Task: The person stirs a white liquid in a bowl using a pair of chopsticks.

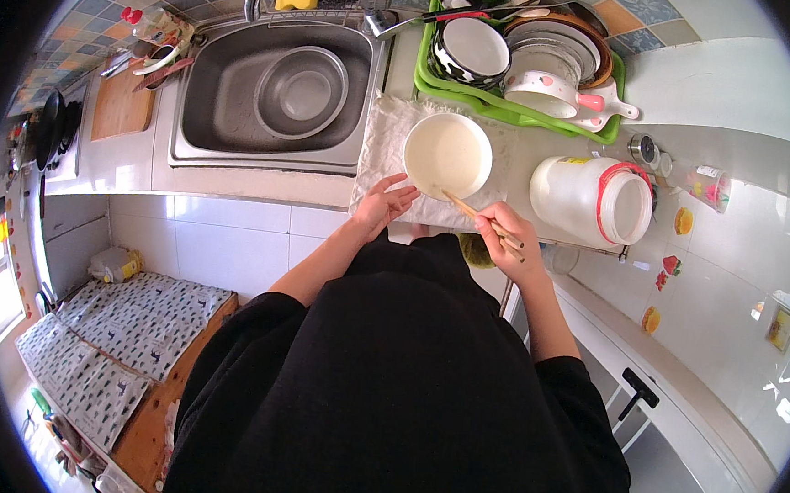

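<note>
A white bowl (448, 153) with pale, creamy contents stands on a beige cloth (384, 125) on the counter. My right hand (509, 239) grips a pair of wooden chopsticks (465, 207), whose tips reach into the bowl at its near edge. Held out with fingers apart, my left hand (385, 206) is at the bowl's lower left side and holds nothing; whether a fingertip touches the rim I cannot tell. Right of the bowl, a large whitish plastic jar (570, 191) with a red ring round its neck lies or leans with its mouth towards the lower right.
Left of the cloth is a steel sink (222, 107) with a metal basin (301, 93) in it. A green dish rack (477, 104) holding bowls, plates and a small pan (543, 95) stands behind the bowl. A wooden cutting board (122, 107) lies farther left.
</note>
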### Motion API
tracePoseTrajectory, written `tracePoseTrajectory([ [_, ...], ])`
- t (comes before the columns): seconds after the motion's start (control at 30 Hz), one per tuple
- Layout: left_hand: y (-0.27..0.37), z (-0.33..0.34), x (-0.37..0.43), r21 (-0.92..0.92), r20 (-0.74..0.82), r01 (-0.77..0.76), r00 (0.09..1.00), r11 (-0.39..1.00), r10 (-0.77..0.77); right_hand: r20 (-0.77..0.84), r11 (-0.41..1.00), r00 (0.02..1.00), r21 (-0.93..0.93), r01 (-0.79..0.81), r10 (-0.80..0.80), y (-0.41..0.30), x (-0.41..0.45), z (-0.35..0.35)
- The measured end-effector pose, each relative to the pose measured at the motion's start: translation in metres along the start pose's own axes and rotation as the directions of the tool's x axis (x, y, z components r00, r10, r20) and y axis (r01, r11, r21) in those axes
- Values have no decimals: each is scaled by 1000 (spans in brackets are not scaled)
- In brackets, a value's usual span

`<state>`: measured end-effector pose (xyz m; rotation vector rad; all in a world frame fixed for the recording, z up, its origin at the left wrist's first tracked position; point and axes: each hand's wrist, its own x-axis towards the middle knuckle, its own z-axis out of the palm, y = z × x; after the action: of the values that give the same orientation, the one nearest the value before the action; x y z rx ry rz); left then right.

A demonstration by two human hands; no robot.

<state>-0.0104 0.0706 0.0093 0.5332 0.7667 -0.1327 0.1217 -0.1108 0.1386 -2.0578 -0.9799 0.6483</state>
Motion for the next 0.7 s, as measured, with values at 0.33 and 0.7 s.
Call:
tracePoseTrajectory([
  [0.33,7,-11,3,25,55,46,997,999,-47,-156,991,979,46,-127,132,-8,-5,9],
  [0.7,9,-7,8,96,129,127,982,987,-139,-223,997,975,-59,-42,28,-52,-4,59],
])
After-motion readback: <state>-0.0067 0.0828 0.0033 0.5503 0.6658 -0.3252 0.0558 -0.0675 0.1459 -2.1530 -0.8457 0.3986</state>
